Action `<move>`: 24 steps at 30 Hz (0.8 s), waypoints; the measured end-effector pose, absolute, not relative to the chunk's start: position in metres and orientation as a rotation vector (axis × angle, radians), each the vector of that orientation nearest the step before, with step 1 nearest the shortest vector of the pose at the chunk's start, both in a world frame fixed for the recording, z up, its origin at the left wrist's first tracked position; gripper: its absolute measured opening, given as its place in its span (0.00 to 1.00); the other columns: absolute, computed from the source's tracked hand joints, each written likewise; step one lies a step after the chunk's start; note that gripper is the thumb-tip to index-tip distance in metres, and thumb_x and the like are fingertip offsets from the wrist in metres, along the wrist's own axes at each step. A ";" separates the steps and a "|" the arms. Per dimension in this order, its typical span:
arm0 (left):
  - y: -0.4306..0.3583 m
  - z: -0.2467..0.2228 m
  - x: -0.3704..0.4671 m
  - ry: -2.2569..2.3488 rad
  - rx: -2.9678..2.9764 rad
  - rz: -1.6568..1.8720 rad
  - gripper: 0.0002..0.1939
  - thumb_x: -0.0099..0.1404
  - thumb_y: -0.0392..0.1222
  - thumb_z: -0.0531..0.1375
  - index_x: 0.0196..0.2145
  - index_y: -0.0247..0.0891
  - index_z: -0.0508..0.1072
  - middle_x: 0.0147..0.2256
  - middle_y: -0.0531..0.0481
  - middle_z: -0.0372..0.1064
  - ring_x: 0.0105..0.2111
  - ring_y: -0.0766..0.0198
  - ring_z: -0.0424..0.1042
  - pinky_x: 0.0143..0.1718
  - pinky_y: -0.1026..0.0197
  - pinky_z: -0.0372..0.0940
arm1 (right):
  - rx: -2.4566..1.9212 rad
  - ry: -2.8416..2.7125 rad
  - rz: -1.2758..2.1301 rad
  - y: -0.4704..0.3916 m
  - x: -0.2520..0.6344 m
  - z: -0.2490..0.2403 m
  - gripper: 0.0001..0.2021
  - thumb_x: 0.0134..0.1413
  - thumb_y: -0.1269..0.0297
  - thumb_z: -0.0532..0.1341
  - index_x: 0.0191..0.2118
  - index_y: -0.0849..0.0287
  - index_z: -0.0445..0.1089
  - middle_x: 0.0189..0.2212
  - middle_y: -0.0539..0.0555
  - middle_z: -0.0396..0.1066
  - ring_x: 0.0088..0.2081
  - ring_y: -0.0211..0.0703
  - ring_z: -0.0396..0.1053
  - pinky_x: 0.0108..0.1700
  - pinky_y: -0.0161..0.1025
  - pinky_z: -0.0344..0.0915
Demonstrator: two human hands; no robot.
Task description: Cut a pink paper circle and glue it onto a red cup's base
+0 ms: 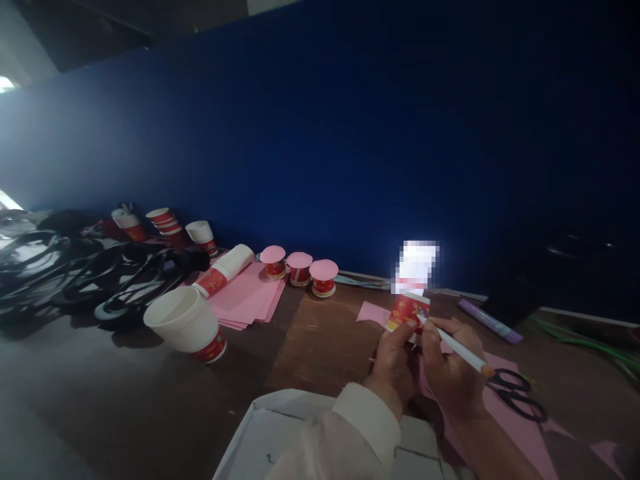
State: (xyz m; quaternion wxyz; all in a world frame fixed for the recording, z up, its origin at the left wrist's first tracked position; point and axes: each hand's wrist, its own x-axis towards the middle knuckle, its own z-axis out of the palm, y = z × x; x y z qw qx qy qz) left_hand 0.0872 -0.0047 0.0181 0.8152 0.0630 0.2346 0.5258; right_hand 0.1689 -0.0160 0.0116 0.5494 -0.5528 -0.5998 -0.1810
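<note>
My left hand (pixel 395 367) is closed around a small red printed paper cup (pixel 407 310) with a white edge, at the right of the head view. In my right hand (pixel 453 373) is a slim white pencil (pixel 463 350), its tip at or very near the cup's side. Whether the tip touches cannot be made out. Black-handled scissors (pixel 520 393) lie just right of my right hand, their blades hidden. Pink paper (pixel 520 427) spreads under and beside that hand. A pink scrap (pixel 373 312) lies left of the cup.
Three short red cups topped with pink discs (pixel 324 270) stand at the back. Left of them are a pink paper stack (pixel 245 297) and stacked white cups (pixel 187 327). A bright blurred screen (pixel 415 263) leans behind my hands. A purple tube (pixel 490 321) lies right; black straps (pixel 125 273) crowd the left.
</note>
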 end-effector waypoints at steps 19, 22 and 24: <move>0.000 0.018 0.087 0.402 0.161 1.135 0.24 0.43 0.46 0.74 0.38 0.33 0.79 0.38 0.41 0.78 0.46 0.46 0.77 0.49 0.54 0.69 | -1.289 -1.310 -0.419 -0.018 0.166 0.022 0.10 0.64 0.59 0.60 0.39 0.59 0.75 0.34 0.59 0.78 0.38 0.52 0.75 0.49 0.55 0.70; 0.001 0.016 0.090 0.400 0.154 1.166 0.23 0.44 0.44 0.74 0.38 0.33 0.80 0.37 0.41 0.78 0.46 0.48 0.77 0.51 0.55 0.68 | -1.307 -1.285 -0.403 -0.017 0.168 0.025 0.12 0.64 0.57 0.59 0.39 0.60 0.75 0.34 0.60 0.78 0.38 0.54 0.75 0.46 0.55 0.71; 0.001 0.015 0.091 0.402 0.159 1.167 0.21 0.45 0.44 0.73 0.38 0.33 0.80 0.37 0.41 0.78 0.46 0.49 0.77 0.51 0.55 0.68 | -1.304 -1.301 -0.399 -0.016 0.170 0.024 0.12 0.64 0.57 0.59 0.38 0.59 0.75 0.34 0.60 0.78 0.38 0.53 0.75 0.45 0.54 0.71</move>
